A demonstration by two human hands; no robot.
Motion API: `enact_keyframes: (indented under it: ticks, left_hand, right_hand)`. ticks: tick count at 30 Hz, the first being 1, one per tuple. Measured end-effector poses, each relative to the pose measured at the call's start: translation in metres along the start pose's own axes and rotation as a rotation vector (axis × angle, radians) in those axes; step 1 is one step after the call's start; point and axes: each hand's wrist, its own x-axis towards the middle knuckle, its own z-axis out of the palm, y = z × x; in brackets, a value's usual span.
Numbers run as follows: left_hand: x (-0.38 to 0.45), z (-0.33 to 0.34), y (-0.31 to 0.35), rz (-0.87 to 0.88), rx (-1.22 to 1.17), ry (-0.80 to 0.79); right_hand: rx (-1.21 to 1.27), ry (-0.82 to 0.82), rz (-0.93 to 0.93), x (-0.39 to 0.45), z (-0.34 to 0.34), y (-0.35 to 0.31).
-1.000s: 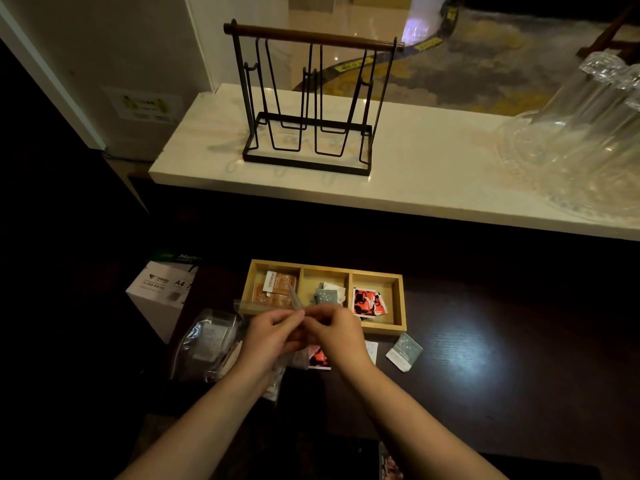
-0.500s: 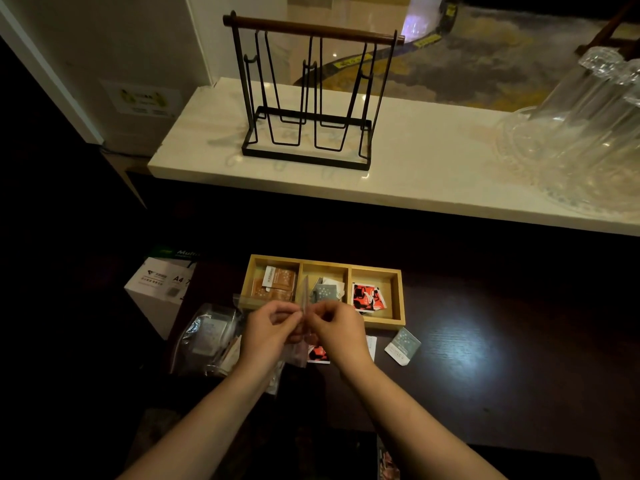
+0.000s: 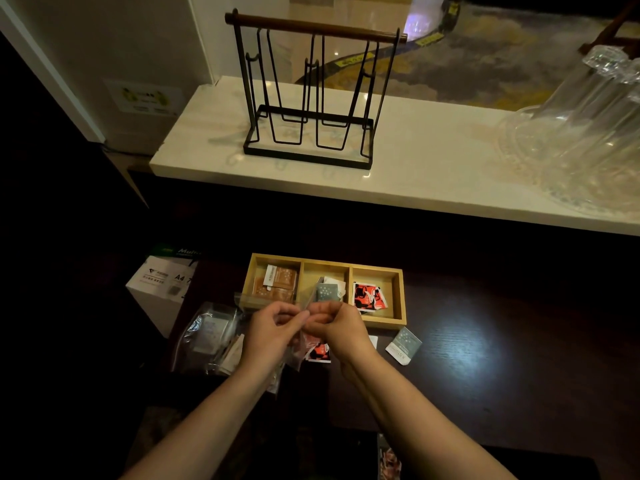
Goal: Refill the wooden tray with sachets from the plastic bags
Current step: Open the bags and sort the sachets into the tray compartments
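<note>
Both hands pinch a small clear plastic bag just in front of the wooden tray.
Head view: left hand (image 3: 268,332) and right hand (image 3: 341,327) each have a curled-finger grip on the bag (image 3: 300,344), held over the dark desk (image 3: 502,358). Tray (image 3: 398,296) holds brown, grey and red sachets, one kind per compartment. Another bag (image 3: 207,337) lies left; a loose grey sachet (image 3: 403,345) lies right of the hands.

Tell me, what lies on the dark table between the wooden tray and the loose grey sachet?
Nothing: in the head view, the strip of dark table between the wooden tray and the loose grey sachet is bare.
</note>
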Motion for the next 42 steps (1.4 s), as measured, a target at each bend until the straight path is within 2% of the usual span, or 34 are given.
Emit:
enact_keyframes:
  ticks: [6,12,19,21,24,29,36,42]
  left_hand:
    - [0.002,0.001,0.002,0.013,0.078,0.038]
    - [0.005,0.005,0.008,0.086,0.282,0.067]
    - [0.008,0.004,0.009,0.067,0.251,0.079]
    - [0.008,0.004,0.009,0.068,0.228,0.088]
    - [0.002,0.005,0.008,0.144,0.305,0.121]
    - [0.004,0.011,0.0,0.071,0.257,0.009]
    - [-0.003,0.019,0.003,0.155,0.317,0.175]
    - [-0.002,0.021,-0.002,0.197,0.455,0.182]
  right_hand:
    - [0.049,-0.024,0.037,0.002,0.0,0.001]
    - [0.215,-0.058,0.136,0.003,-0.004,-0.002]
    - [0.389,-0.107,0.215,0.001,-0.01,-0.01]
    - [0.346,-0.091,0.174,0.001,-0.01,-0.012]
    - [0.103,-0.04,0.059,0.001,-0.003,-0.012]
    - [-0.097,-0.014,-0.087,-0.003,0.005,-0.006]
    - [0.066,-0.057,-0.02,-0.01,0.007,-0.005]
    - [0.11,-0.039,-0.015,-0.01,0.01,-0.002]
